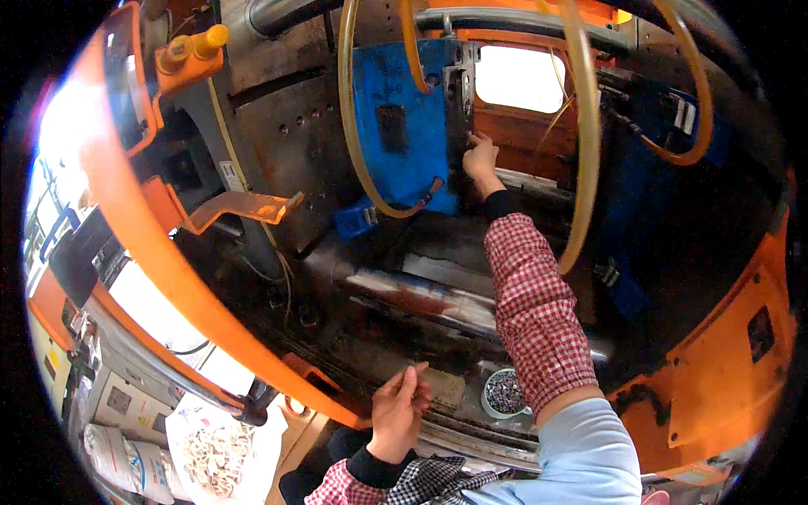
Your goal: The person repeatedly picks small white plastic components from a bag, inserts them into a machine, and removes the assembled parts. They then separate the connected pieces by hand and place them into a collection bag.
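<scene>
My right hand (481,162) reaches far into the machine. Its fingertips touch or nearly touch the inner edge of a blue mould half (412,139), along a dark metal face (459,101). The fingers are drawn together there, and anything between them is too small or hidden to make out. Low in the middle, my left hand (397,414) is raised with thumb up and fingers curled inward. Its palm is turned away, so what it holds, if anything, is hidden. A pale round bowl (488,408) of small metal pieces (507,392) stands beneath my right forearm.
Clear yellowish hoses (581,151) hang in loops around my right arm. Thick metal bars (421,300) cross the machine below the mould. An orange frame (210,307) borders the left, with an orange bracket (244,206) jutting inward. A white bag of pale pieces (217,459) sits lower left.
</scene>
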A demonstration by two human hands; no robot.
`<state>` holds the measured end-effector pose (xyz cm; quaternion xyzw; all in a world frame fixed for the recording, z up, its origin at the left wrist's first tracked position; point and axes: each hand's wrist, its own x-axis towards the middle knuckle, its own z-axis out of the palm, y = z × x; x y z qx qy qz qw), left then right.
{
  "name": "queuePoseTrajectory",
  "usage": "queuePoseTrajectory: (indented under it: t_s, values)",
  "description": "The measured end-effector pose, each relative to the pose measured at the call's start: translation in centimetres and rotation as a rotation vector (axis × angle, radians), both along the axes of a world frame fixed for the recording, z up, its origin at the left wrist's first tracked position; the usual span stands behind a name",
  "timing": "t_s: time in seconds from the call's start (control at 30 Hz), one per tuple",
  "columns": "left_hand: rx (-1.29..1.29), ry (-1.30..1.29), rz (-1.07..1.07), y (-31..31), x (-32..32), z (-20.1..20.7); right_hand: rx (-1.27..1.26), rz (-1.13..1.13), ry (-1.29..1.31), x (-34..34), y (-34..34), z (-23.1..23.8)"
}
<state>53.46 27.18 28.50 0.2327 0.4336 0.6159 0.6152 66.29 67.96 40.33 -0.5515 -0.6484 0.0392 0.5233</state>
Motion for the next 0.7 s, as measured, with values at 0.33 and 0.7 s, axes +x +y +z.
queuePoseTrajectory:
  t_s: [0.33,0.7]
  values:
    - [0.027,-0.182,0.107,-0.1,-0.8,0.3,-0.136,0.97,-0.499,-1.3,-31.2,-5.3]
    - [0.079,-0.325,0.037,-0.4,-1.2,1.0,0.071,1.05,-0.406,-1.2,-32.9,-6.2]
